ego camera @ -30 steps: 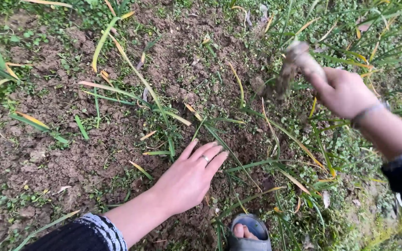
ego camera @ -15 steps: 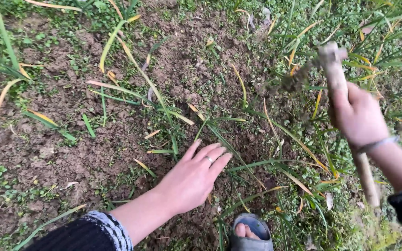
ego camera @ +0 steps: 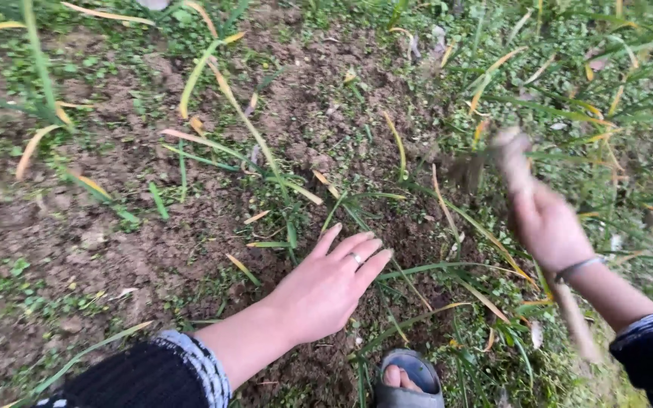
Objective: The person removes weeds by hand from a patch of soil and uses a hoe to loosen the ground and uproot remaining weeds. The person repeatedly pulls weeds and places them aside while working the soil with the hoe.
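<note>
My left hand (ego camera: 330, 285) rests flat on the brown soil (ego camera: 190, 227) with its fingers together and a ring on one finger, beside a plant with long green and yellow leaves (ego camera: 266, 162). My right hand (ego camera: 546, 227) grips the wooden handle of a small hand hoe (ego camera: 515, 162), blurred by motion. The tool's dark head (ego camera: 466, 170) hangs just above the ground, to the right of the plant. A thin bracelet circles my right wrist.
My foot in a grey sandal (ego camera: 406, 375) stands at the bottom edge. Dense green weeds and grass (ego camera: 598, 91) cover the right side. More leafy plants (ego camera: 32, 106) grow at the upper left. Loose clods lie on the bare earth at left.
My right hand has swung the hoe down and to the left, toward the soil. My left hand has stayed in place on the ground.
</note>
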